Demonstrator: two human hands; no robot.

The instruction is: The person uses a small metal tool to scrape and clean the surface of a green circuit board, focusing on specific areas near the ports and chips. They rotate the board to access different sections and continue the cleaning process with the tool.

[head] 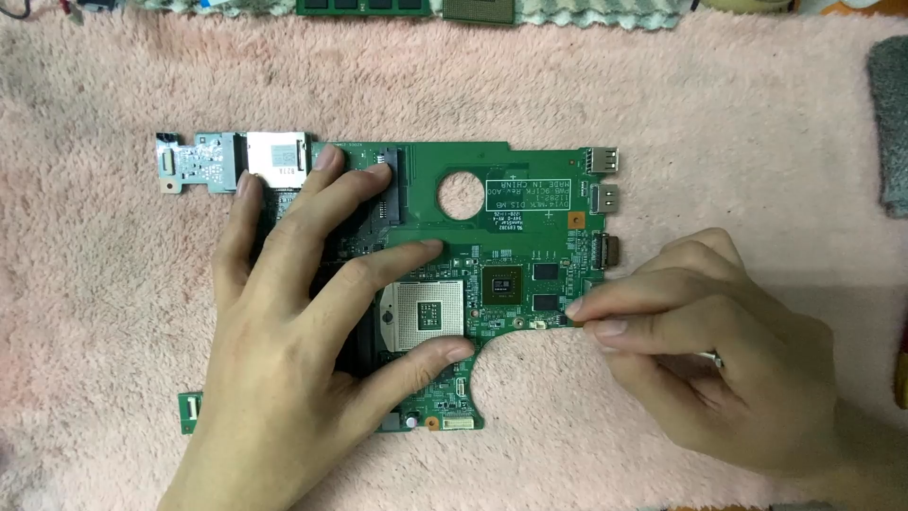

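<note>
A: Quick count. One green circuit board (530, 203), centre of the frame, flat on a pink fluffy towel (709, 114) that covers the desk.

B: Hands?

A: Two. Left hand (303, 322) lies palm-down on the left half of the board, fingers spread apart, gripping nothing, just pressing. Its thumb sits below the one square silver socket (423, 314); the index tip is just above it.

B: Right hand?

A: Right hand (700, 350), lower right of the frame, thumb and forefinger pinched together at the board's right edge. Whether something tiny is between them, can't tell. One ring (716, 359) shows on it.

B: Chips?

A: One dark square chip (502, 285) just right of the socket. One round hole (462, 195) in the board, upper centre.

B: Ports?

A: Three along the right edge, stacked: top port (602, 160), middle one (605, 198), lower one (606, 250).

B: Anything else?

A: One small grey-green board piece (203, 163) at the upper left, touching the main board's corner. One grey cloth (889, 132) at the right edge. Along the top edge, one green memory stick (364, 7) and one square chip (478, 9), both cut off.
</note>
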